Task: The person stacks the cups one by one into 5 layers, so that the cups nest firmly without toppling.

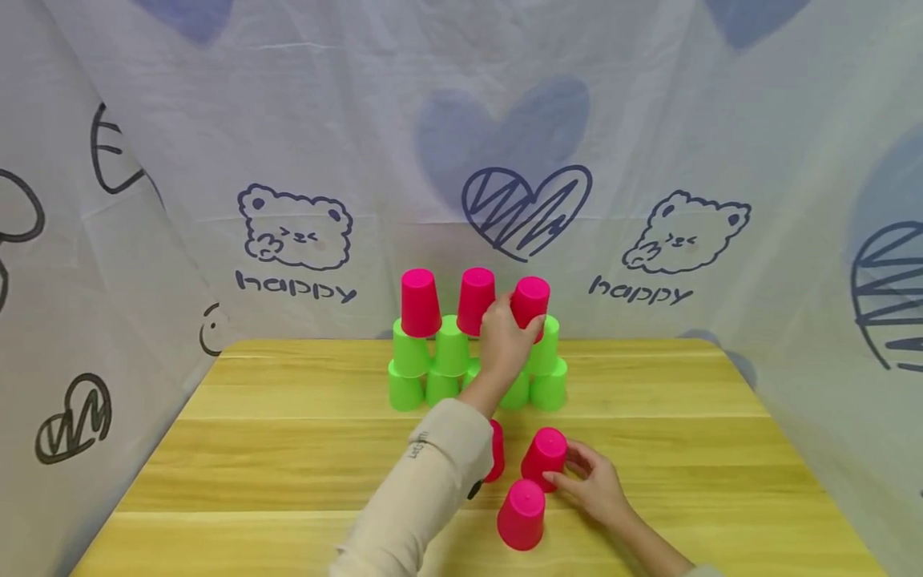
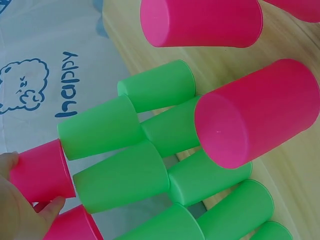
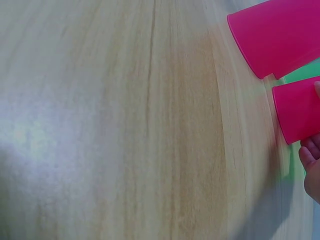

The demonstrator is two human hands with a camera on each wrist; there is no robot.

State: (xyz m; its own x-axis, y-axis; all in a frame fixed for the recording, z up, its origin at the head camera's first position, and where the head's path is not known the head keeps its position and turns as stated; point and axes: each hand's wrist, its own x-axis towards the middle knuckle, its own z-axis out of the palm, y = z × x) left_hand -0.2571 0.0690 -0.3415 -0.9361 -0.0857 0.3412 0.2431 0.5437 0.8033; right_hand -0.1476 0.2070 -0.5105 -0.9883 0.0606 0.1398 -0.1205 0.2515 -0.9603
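Note:
My left hand grips an upside-down pink cup at the right end of the top row, over the green cups. Two more pink cups stand upside down to its left, one at the far left and one in the middle. In the left wrist view, the thumb and fingers hold the pink cup from its sides. Nearer the front, my right hand holds another pink cup between thumb and fingers, its closed end up.
One loose pink cup stands upside down at the front of the wooden table. Another pink cup is partly hidden by the left sleeve. Green cups form two tiers near the back edge, before a printed curtain.

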